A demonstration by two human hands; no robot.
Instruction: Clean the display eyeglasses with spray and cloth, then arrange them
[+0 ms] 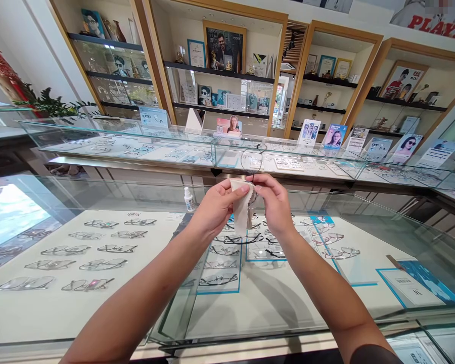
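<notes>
Hands (217, 206) around cloth (242, 210) and eyeglasses (253, 173)

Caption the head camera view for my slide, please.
Left hand and right hand hold a pale cloth and thin-rimmed glasses above a glass display case of frames.

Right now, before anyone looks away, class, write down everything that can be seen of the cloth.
The cloth is small, cream-coloured and soft-looking, with a zigzag-cut edge showing on its right. It looks limp and loosely folded, and hangs from the fingers above the glass display case, narrowing downwards. The left hand pinches it near the top, thumb in front; the right hand is at its upper right edge, by the thin dark glasses. No print or stain can be made out.
</notes>
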